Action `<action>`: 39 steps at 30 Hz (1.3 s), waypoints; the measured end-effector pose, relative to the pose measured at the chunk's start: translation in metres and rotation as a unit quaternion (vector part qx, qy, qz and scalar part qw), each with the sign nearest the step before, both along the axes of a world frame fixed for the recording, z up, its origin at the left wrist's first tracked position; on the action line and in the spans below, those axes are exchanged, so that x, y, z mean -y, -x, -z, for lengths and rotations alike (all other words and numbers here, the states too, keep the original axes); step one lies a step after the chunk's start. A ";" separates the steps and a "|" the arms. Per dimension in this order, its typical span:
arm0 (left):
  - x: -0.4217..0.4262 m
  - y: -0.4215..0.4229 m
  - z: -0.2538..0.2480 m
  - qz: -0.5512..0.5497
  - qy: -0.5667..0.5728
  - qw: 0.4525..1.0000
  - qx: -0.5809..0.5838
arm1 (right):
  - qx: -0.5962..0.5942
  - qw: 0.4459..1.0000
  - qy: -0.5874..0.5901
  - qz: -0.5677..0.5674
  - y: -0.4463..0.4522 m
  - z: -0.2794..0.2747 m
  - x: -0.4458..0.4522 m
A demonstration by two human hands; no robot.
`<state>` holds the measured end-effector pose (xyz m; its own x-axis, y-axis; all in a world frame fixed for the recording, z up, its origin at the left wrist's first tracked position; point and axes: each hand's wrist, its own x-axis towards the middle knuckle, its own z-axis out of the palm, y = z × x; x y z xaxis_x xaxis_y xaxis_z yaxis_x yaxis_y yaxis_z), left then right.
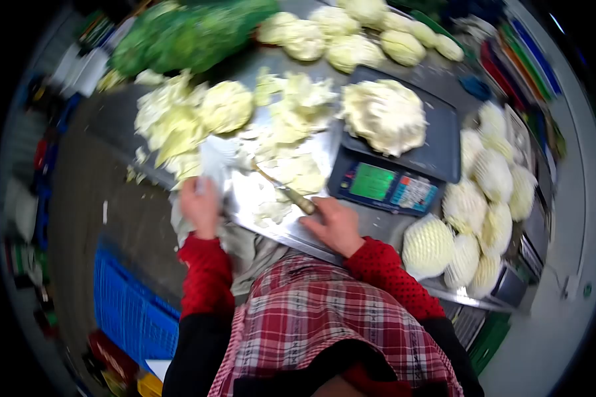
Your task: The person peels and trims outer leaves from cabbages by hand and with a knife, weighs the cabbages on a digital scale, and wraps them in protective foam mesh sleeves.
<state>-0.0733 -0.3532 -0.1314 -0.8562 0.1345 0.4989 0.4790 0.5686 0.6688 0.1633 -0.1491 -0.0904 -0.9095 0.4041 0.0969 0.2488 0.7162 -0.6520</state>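
Observation:
My right hand is closed at the table's front edge, around or against the wooden handle of a knife that points up and left over leaf scraps. At the left, my left hand has its fingers closed at the lower end of a whitish, blurred net or sheet. Loose cabbage leaves and a trimmed cabbage lie just beyond it. A pale cabbage rests on the dark tray of a scale with a lit green display, right of the knife.
Net-wrapped cabbages are grouped at the right. More bare cabbages stand along the back, beside a green mesh sack. A blue crate is on the floor at the lower left. Leaf scraps cover the metal table.

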 end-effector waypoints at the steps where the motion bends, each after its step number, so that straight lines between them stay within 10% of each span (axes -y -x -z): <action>1: -0.002 0.001 -0.026 -0.029 -0.059 0.992 0.106 | -0.029 0.998 0.049 -0.027 0.006 -0.024 0.004; 5: -0.057 -0.011 -0.090 0.129 -0.054 0.967 0.212 | -0.226 0.964 -0.057 -0.130 0.049 -0.066 0.016; 11: -0.092 -0.087 -0.156 0.355 -0.225 0.783 0.459 | -0.311 0.947 0.057 -0.051 0.034 -0.095 -0.018; 13: -0.097 -0.094 -0.165 0.373 -0.149 0.896 0.191 | -0.279 0.936 0.213 -0.036 0.010 -0.115 -0.030; 15: -0.101 -0.099 -0.185 0.468 -0.057 0.881 -0.047 | -0.260 0.924 0.279 -0.031 -0.005 -0.125 -0.042; 19: -0.118 -0.114 -0.172 0.509 -0.101 0.850 0.085 | -0.291 0.804 0.518 0.018 -0.021 -0.143 -0.033; 23: -0.128 -0.129 -0.179 0.509 -0.104 0.841 -0.153 | -0.247 0.853 0.458 -0.040 -0.039 -0.121 -0.043; 28: -0.135 -0.147 -0.160 0.451 -0.201 0.858 0.139 | -0.177 0.802 0.570 0.003 -0.048 -0.111 -0.041; 30: -0.131 -0.145 -0.161 0.437 -0.227 0.843 0.217 | -0.218 0.878 0.424 0.051 -0.046 -0.105 -0.048; 33: -0.131 -0.139 -0.173 0.433 -0.238 0.790 0.364 | -0.274 0.932 -0.175 0.161 -0.028 -0.103 -0.109; 39: -0.174 -0.095 -0.143 0.464 -0.048 0.880 0.093 | -0.173 0.933 -0.301 0.094 -0.015 -0.097 -0.172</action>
